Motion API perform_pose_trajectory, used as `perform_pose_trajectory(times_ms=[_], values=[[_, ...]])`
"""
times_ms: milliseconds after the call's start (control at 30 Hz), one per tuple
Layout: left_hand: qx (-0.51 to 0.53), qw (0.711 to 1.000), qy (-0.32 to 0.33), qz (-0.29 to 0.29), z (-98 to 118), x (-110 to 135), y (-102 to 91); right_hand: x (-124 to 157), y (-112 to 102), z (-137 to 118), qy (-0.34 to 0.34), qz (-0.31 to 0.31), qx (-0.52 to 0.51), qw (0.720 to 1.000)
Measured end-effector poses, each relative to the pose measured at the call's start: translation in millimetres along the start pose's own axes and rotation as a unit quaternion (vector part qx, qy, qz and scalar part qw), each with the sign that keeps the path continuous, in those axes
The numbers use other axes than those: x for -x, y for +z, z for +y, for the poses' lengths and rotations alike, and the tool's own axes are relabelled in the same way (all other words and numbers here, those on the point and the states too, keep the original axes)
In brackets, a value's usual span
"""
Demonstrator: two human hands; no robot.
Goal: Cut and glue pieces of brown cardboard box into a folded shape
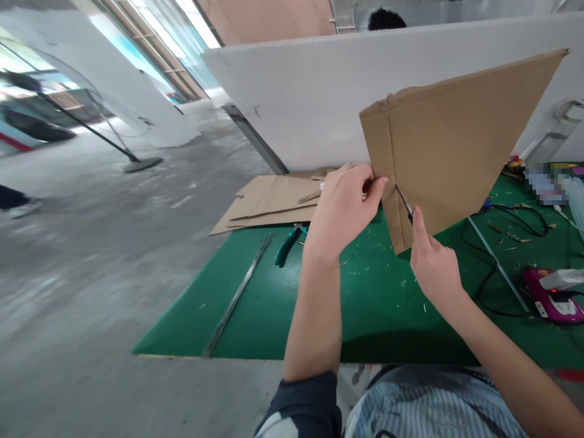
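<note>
A large brown cardboard sheet point(447, 134) stands tilted above the green table, with a crease along its left side. My left hand point(344, 204) pinches its left edge between thumb and fingers. My right hand point(433, 261) is closed around a small knife point(404, 202), index finger stretched along its dark handle. The thin blade lies against the cardboard near the crease, just right of my left fingertips. Most of the handle is hidden in my right hand. Beyond my left hand, flat cardboard pieces point(269, 198) are stacked, and teal-handled pliers point(288, 246) lie beside my left forearm.
A bundle of thin metal rods point(239, 292) lies across the left of the green table point(182, 322). At right are a black cable point(483, 286), a magenta power strip point(554, 298) and scraps. A white panel point(296, 103) borders the far side; a person's head shows behind it.
</note>
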State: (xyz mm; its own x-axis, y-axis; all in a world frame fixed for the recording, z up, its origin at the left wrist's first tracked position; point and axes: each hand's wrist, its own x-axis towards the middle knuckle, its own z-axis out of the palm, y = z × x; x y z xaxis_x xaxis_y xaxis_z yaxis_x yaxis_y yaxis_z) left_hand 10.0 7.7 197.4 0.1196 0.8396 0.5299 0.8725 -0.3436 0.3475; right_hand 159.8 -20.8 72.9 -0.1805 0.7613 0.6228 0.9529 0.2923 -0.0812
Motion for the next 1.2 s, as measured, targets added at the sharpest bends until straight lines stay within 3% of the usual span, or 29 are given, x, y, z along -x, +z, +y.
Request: perform_pose_trajectory(times_ms=[133, 400, 567, 800, 1000, 1200], values=[[0.013, 1.000, 0.002, -0.007, -1.5, -0.7, -0.3, 1.5, -8.0, 1.1, 0.004, 0.011, -0.022, 1.000], [0.014, 1.000, -0.022, -0.014, -2.3, -2.9, -2.0, -34.2, -29.6, -8.0, -0.005, -0.041, 0.014, 0.999], [0.010, 1.000, -0.028, -0.004, -3.3, -3.2, 0.1, -36.2, -15.3, -6.6, -0.011, -0.028, 0.035, 0.999], [0.009, 1.000, -0.023, 0.000, -6.0, -2.9, 0.3, 5.7, 16.3, 7.2, -0.048, 0.039, 0.046, 0.997], [0.030, 0.999, -0.024, -0.014, -9.0, -3.9, -0.7, 14.2, 18.2, 10.4, -0.046, 0.042, 0.028, 0.998], [0.020, 0.993, -0.009, -0.116, -12.3, -2.7, -1.5, 13.0, 16.0, 9.9, -0.042, 0.054, 0.003, 0.998]])
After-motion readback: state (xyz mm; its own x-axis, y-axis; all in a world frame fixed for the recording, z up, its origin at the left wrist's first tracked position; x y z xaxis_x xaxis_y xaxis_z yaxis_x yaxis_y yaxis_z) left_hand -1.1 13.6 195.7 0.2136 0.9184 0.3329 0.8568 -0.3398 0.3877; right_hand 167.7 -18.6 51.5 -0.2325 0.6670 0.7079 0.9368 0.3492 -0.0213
